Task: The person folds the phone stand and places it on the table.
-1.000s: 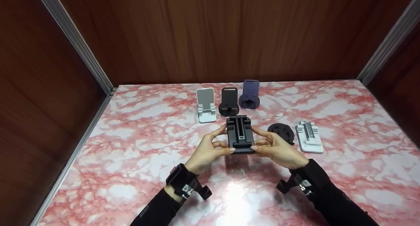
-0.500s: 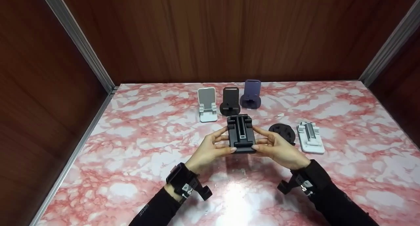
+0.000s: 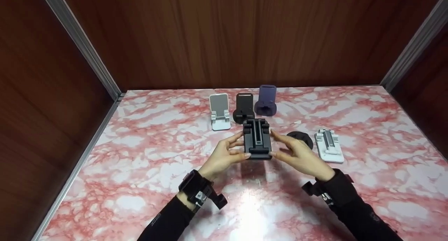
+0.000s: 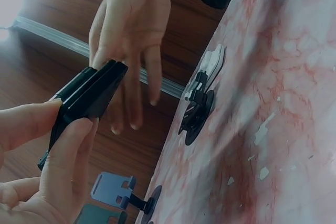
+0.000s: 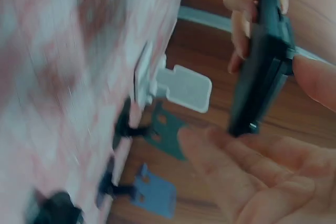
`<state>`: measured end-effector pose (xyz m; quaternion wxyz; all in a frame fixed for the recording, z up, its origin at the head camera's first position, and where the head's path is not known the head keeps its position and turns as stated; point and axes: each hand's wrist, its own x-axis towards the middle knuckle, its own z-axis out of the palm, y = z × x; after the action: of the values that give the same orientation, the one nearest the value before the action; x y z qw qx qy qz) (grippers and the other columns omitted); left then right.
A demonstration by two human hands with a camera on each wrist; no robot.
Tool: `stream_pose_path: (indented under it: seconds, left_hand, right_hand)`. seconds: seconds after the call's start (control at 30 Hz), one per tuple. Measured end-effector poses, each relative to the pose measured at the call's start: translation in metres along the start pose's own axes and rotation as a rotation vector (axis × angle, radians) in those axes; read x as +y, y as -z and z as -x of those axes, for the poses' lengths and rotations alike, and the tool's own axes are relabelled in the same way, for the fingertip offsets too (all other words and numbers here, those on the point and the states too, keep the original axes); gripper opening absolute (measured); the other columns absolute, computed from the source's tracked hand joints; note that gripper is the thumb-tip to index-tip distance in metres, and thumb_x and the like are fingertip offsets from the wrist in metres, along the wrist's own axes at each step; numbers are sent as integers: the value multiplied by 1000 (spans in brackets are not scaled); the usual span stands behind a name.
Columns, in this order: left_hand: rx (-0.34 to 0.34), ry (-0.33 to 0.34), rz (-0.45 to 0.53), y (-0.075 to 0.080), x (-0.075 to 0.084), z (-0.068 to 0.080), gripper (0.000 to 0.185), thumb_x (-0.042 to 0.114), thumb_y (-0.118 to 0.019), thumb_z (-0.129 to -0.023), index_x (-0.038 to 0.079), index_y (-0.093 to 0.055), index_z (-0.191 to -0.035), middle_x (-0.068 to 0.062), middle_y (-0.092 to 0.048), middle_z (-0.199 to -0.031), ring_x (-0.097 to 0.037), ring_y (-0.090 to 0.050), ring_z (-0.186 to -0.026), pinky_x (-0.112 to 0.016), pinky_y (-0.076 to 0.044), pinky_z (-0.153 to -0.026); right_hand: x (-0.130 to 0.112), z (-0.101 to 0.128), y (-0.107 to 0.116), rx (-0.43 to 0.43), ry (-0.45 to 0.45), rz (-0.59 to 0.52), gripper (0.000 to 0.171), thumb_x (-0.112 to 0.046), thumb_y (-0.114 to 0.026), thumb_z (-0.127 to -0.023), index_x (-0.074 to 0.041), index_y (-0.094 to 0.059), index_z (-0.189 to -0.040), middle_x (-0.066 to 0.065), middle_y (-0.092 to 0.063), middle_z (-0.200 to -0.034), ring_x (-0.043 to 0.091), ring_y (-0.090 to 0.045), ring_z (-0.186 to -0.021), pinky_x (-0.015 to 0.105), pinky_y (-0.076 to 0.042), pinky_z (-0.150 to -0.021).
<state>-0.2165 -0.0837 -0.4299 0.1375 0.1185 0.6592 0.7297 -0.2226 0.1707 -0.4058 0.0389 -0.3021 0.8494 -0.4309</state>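
black folded plastic phone stand at frame centre, long axis pointing away — left hand pinches it; right hand fingers straight, touching its right edge.

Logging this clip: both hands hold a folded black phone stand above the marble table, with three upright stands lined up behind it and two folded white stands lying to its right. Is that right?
Not quite. To the right lie one folded white stand and one black round-based stand, not two white ones; the head view shows this. Both the left hand and right hand do hold the folded black phone stand.
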Motion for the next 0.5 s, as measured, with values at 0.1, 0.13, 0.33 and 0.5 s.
stream_pose_path:
  seconds: [0.1, 0.13, 0.33, 0.5]
  left_hand:
    - [21, -2, -12, 2, -2, -5, 78, -6, -67, -87, 0, -28, -154, -27, -54, -137, -14, -69, -95, -28, -60, -88]
    - [26, 0, -9, 2, -3, -6, 78, -6, -67, -87, 0, -28, -154, -27, -55, -136, -15, -69, -95, -28, -60, -87]
    - [45, 13, -25, 0, -4, -18, 76, -9, -66, -86, -2, -29, -153, -29, -56, -133, -19, -71, -95, -29, -61, -85]
    - [51, 39, -78, -5, -7, -31, 78, -9, -68, -85, -2, -29, -153, -30, -55, -132, -14, -69, -85, -32, -62, -82]
  right_hand:
    - [-5, 2, 3, 71, 22, 219, 68, -17, -67, -95, 1, -33, -151, 28, -40, -151, 37, -63, -103, 44, -54, -96]
    - [-7, 3, 4, 86, 17, 281, 69, -18, -67, -95, 0, -32, -152, 28, -37, -153, 37, -62, -106, 46, -52, -99]
    - [-3, 2, 7, 133, -9, 472, 73, -16, -64, -96, 0, -24, -155, 26, -19, -162, 49, -18, -147, 65, -20, -119]
    - [5, 1, 9, 149, -23, 612, 73, -17, -63, -96, 0, -24, -155, 24, -18, -162, 48, -15, -149, 68, -18, -118]
